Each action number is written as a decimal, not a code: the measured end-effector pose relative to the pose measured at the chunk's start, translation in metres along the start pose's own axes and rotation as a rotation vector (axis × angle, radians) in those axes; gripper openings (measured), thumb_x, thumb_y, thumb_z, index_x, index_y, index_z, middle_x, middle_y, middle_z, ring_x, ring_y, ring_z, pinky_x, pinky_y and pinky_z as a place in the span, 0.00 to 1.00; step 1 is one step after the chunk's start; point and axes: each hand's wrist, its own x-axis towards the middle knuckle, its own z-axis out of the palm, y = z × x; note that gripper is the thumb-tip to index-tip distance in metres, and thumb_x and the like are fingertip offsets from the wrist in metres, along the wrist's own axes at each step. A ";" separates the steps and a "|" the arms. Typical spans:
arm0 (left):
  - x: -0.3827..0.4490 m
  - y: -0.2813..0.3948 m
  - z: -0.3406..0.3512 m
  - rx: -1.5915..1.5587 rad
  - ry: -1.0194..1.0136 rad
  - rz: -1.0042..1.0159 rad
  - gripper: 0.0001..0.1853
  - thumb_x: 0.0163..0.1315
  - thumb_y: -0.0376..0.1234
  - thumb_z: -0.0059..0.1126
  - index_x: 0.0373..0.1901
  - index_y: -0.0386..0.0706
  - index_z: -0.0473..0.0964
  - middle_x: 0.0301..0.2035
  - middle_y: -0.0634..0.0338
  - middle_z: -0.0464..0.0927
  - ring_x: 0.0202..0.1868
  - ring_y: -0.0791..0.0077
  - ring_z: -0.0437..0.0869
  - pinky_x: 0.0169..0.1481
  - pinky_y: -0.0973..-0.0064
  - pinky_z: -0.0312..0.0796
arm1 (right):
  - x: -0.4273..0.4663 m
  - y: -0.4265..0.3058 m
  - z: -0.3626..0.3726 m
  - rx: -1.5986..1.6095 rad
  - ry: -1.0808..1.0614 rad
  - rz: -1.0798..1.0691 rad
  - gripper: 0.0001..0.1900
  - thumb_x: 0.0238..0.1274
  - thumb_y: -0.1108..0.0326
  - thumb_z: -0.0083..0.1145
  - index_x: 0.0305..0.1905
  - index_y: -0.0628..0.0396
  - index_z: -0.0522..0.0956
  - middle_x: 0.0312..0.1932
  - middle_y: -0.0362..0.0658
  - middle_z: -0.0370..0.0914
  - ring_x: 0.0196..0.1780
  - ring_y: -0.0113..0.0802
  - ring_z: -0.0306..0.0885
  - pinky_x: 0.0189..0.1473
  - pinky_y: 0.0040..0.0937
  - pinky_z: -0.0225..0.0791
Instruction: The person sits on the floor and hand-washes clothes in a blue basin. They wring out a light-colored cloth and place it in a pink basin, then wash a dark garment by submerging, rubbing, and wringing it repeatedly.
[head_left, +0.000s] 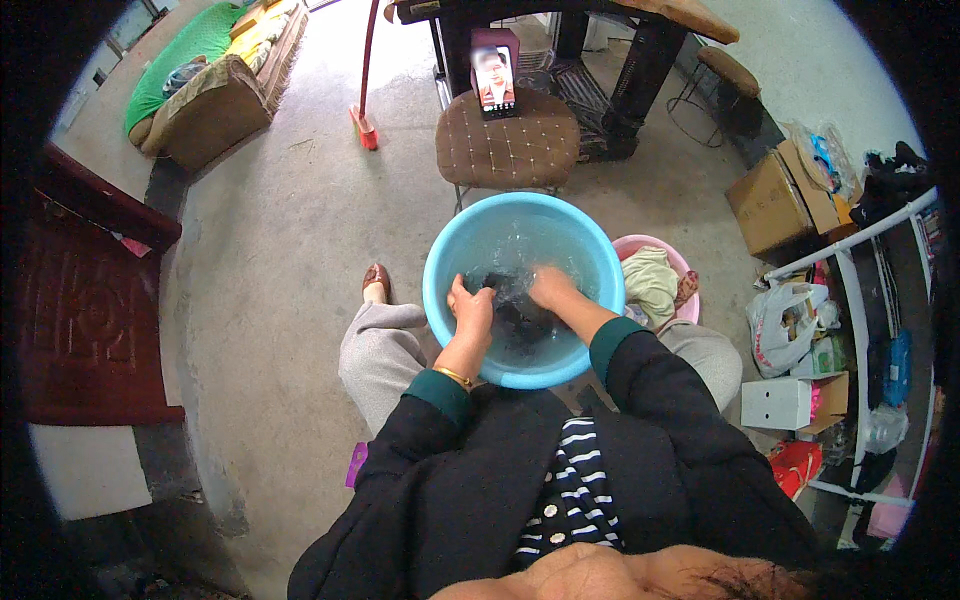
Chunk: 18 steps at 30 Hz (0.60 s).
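A light-blue plastic basin (433, 307) of water stands between my knees. Dark cloth (525, 319) lies in the water, partly blurred by ripples. My left hand (471, 307), with a gold-coloured bangle at the wrist, reaches in at the left; its thumb is against the cloth's edge, and whether its fingers grip is unclear. On the other side, my right hand (553, 288) is curled on the cloth at the splashing surface, its fingertips hidden. Both dark sleeves are turned back to green cuffs.
A pink basin (694, 304) holding light-green cloth (648, 277) sits right of the blue one. Ahead, a phone (496, 82) leans upright on a brown padded stool (510, 146). A red broom (366, 135) stands left of it. A metal rack (855, 322) with bags and boxes lines the right.
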 end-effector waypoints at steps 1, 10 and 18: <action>0.005 -0.002 0.004 -0.089 -0.022 -0.080 0.42 0.47 0.33 0.60 0.67 0.39 0.53 0.65 0.41 0.51 0.67 0.48 0.52 0.70 0.60 0.50 | 0.002 0.003 0.000 0.058 -0.023 0.000 0.19 0.55 0.59 0.50 0.50 0.55 0.77 0.46 0.58 0.77 0.50 0.54 0.76 0.53 0.47 0.67; 0.039 -0.019 0.040 -0.604 -0.414 -0.434 0.18 0.65 0.44 0.40 0.41 0.39 0.74 0.37 0.50 0.79 0.38 0.57 0.81 0.45 0.59 0.75 | -0.038 -0.026 -0.024 0.787 0.046 -0.228 0.27 0.59 0.43 0.47 0.45 0.59 0.79 0.41 0.61 0.78 0.47 0.58 0.76 0.50 0.45 0.67; -0.005 0.011 0.030 -0.820 -0.415 -0.421 0.21 0.68 0.46 0.34 0.43 0.43 0.75 0.41 0.53 0.79 0.40 0.59 0.81 0.48 0.62 0.75 | -0.081 -0.065 -0.060 0.275 0.283 -0.314 0.27 0.62 0.45 0.44 0.27 0.62 0.77 0.30 0.58 0.78 0.35 0.55 0.77 0.40 0.49 0.70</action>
